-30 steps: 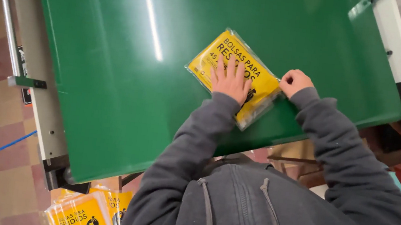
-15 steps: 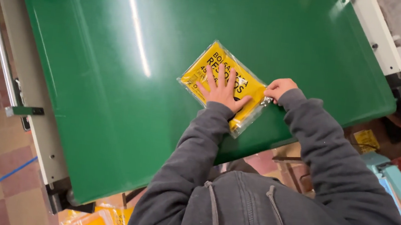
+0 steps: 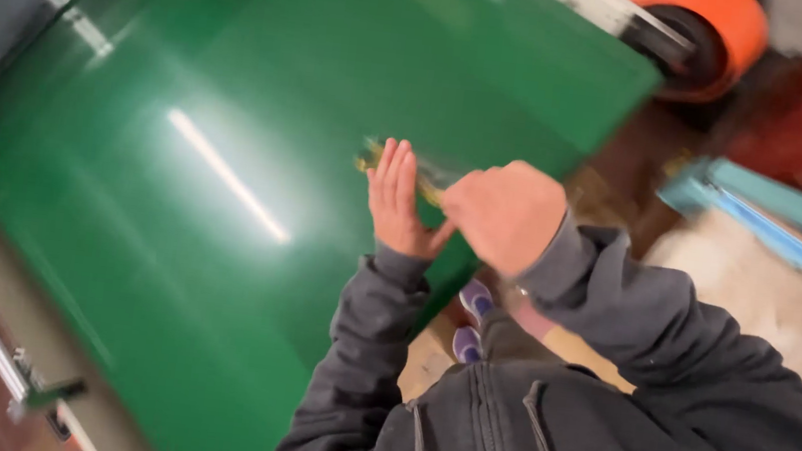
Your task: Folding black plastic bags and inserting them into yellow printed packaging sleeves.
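1. Green tabletop (image 3: 238, 66) filled most of the view, tilted across the frame, with a bright streak of glare on it.
2. Dark grey hoodie sleeves reached in from the lower right.
3. Orange roller (image 3: 721, 25) sat beyond the far corner; blurred.
4. Right hand (image 3: 503, 212) was curled into a loose fist above the tabletop's near edge, touching the left palm; what it gripped, cannot tell.
5. Left hand (image 3: 396, 200) stood edge-up, fingers straight and pressed together, grip not closed on anything.
6. Yellow packet (image 3: 426, 180) lay on the tabletop between and behind the hands, mostly hidden, only a sliver showing.
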